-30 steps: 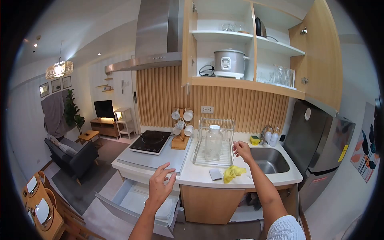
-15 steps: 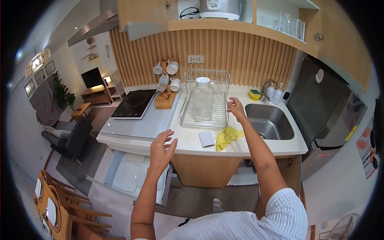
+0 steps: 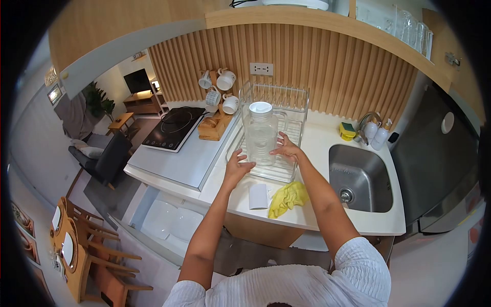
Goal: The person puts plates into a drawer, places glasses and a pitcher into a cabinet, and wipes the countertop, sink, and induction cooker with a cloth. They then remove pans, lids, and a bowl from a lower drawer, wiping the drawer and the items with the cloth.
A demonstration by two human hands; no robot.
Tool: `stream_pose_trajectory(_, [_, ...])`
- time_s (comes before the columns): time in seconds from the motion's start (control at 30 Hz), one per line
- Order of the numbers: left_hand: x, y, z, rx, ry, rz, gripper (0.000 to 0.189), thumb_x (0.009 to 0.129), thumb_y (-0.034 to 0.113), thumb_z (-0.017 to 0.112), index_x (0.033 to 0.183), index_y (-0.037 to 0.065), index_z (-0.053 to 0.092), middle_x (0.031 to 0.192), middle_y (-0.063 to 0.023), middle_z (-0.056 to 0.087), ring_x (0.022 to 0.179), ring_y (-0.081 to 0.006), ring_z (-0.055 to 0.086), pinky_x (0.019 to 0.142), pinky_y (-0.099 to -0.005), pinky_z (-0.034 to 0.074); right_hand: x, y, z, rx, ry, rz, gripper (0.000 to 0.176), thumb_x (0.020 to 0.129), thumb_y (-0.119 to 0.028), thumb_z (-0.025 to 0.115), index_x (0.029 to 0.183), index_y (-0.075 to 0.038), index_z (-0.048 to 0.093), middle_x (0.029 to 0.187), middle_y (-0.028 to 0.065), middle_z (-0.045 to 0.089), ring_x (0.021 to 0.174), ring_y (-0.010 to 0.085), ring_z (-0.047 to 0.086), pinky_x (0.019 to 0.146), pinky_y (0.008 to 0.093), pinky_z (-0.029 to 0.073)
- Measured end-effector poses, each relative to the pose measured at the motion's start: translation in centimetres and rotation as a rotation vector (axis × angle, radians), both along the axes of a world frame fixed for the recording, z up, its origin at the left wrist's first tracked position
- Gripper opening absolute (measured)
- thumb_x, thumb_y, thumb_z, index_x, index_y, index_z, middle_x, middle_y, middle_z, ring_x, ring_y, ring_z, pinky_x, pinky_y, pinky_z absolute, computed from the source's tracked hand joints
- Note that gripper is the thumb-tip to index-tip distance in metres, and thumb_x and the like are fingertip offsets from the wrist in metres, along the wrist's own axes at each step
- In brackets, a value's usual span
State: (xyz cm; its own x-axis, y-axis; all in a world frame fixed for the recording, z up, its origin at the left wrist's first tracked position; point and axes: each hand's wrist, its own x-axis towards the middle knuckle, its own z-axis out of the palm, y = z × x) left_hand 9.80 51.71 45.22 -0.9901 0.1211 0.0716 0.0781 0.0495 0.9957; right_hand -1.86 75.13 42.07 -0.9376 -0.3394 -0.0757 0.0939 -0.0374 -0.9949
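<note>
A clear glass pitcher (image 3: 261,135) with a white lid stands upright in the metal dish rack (image 3: 279,176). At its lower left is my left hand (image 3: 238,168), fingers apart and curved toward the glass. My right hand (image 3: 288,148) is at the pitcher's right side, below the handle, with its fingers spread and the fingertips right at the glass. Neither hand is closed around it. In front of the rack, a white card (image 3: 258,196) and a crumpled yellow cloth (image 3: 287,199) lie on the counter.
The steel sink (image 3: 360,179) is at the right, with a sponge (image 3: 347,131) and soap bottles (image 3: 379,135) behind it. To the left are a mug stand with white mugs (image 3: 226,80) and an induction cooktop (image 3: 174,128). A drawer of plates (image 3: 169,220) is pulled out below.
Both hands have moved inward to the pitcher, the left from the counter's front edge and the right from beside the sink. The view has tilted down and closer to the counter.
</note>
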Motion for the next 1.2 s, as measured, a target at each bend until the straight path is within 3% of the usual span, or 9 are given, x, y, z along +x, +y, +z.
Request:
stream_pose_trajectory(0.13, [-4.8, 1.3, -1.0, -0.077, -0.015, 0.133, 0.119, 0.056, 0.034, 0.084, 0.139, -0.002, 0.007, 0.135, -0.0296, 0.029, 0.119, -0.0351, 0.041, 0.094, -0.0386, 0.039, -0.2, -1.5, -0.2, 0.040, 0.205, 0.017, 0.130, 0.045, 0.000, 0.085, 0.142, -0.011, -0.001, 0.144, 0.0135, 0.019, 0.132, 0.0254, 0.021, 0.106, 0.0355, 0.022])
stream_pose_trajectory(0.23, [-8.3, 1.9, -2.4, -0.059, 0.075, 0.099, 0.120, 0.055, 0.035, 0.084, 0.139, -0.002, 0.008, 0.136, -0.0275, 0.029, 0.120, -0.0345, 0.041, 0.096, -0.0354, 0.038, -0.1, -1.9, -0.2, 0.059, 0.185, 0.049, 0.130, 0.042, -0.001, 0.084, 0.142, -0.011, 0.002, 0.142, 0.0121, 0.023, 0.131, 0.0236, 0.023, 0.105, 0.0325, 0.025])
stream_pose_trajectory(0.4, [-10.2, 2.4, -4.0, -0.042, 0.360, 0.132, 0.083, 0.062, 0.025, 0.081, 0.126, -0.002, 0.037, 0.118, -0.0156, 0.052, 0.110, -0.0248, 0.050, 0.093, -0.0336, 0.040, 0.3, -2.2, -1.4, 0.151, 0.385, -0.043, 0.127, 0.047, -0.010, 0.085, 0.138, 0.004, -0.002, 0.142, 0.0145, 0.024, 0.132, 0.0248, 0.021, 0.107, 0.0330, 0.023])
stream_pose_trajectory(0.63, [-6.2, 2.8, 1.6, -0.090, 0.584, 0.277, 0.081, 0.059, 0.025, 0.084, 0.120, -0.003, 0.039, 0.113, -0.0185, 0.049, 0.103, -0.0262, 0.052, 0.088, -0.0348, 0.043, 5.5, -2.1, 5.8, 0.072, 0.513, -0.060, 0.109, 0.048, -0.010, 0.086, 0.132, -0.001, 0.017, 0.127, 0.0124, 0.036, 0.123, 0.0232, 0.033, 0.104, 0.0332, 0.028])
stream_pose_trajectory(0.77, [-2.6, 3.9, 10.2, 0.162, 0.623, 0.190, 0.078, 0.061, 0.027, 0.083, 0.117, -0.004, 0.038, 0.111, -0.0177, 0.045, 0.103, -0.0266, 0.051, 0.088, -0.0359, 0.042, 8.9, -1.7, 12.0, 0.097, 0.663, -0.156, 0.103, 0.047, -0.008, 0.085, 0.131, 0.001, 0.024, 0.127, 0.0128, 0.038, 0.119, 0.0209, 0.038, 0.102, 0.0340, 0.031])
stream_pose_trajectory(0.93, [-1.6, 4.4, 20.0, 0.138, 0.912, 0.105, 0.076, 0.069, 0.028, 0.078, 0.123, -0.004, 0.035, 0.111, -0.0161, 0.044, 0.102, -0.0229, 0.048, 0.090, -0.0355, 0.040, 14.1, -2.0, 23.9, -0.118, 0.754, -0.226, 0.095, 0.048, -0.001, 0.080, 0.128, 0.000, 0.029, 0.116, 0.0113, 0.047, 0.110, 0.0204, 0.046, 0.094, 0.0328, 0.041])
stream_pose_trajectory(1.07, [-1.4, 3.5, 28.9, 0.489, 0.914, -0.209, 0.069, 0.075, 0.029, 0.073, 0.126, -0.001, 0.038, 0.115, -0.0150, 0.044, 0.106, -0.0244, 0.046, 0.093, -0.0376, 0.037, 15.9, -0.9, 34.1, -0.216, 0.817, -0.246, 0.084, 0.054, -0.004, 0.074, 0.126, 0.002, 0.032, 0.108, 0.0131, 0.051, 0.100, 0.0225, 0.053, 0.081, 0.0359, 0.050])
stream_pose_trajectory(1.13, [-2.0, 0.1, 33.7, -0.289, 1.939, 0.886, 0.054, 0.077, 0.022, 0.071, 0.121, 0.004, 0.046, 0.122, -0.0141, 0.042, 0.112, -0.0288, 0.041, 0.097, -0.0397, 0.034, 16.3, -0.8, 41.9, -0.167, 0.960, -0.289, 0.075, 0.059, -0.013, 0.072, 0.122, 0.004, 0.035, 0.102, 0.0140, 0.055, 0.096, 0.0236, 0.055, 0.080, 0.0367, 0.050])
stream_pose_trajectory(1.2, [-1.9, -2.7, 34.9, -0.274, 2.166, 1.382, 0.039, 0.078, 0.013, 0.069, 0.113, 0.007, 0.053, 0.127, -0.0150, 0.037, 0.119, -0.0345, 0.034, 0.100, -0.0430, 0.031, 15.7, -1.4, 47.1, -0.110, 1.094, -0.388, 0.068, 0.060, -0.021, 0.071, 0.114, 0.006, 0.041, 0.092, 0.0134, 0.059, 0.089, 0.0222, 0.056, 0.074, 0.0366, 0.050])
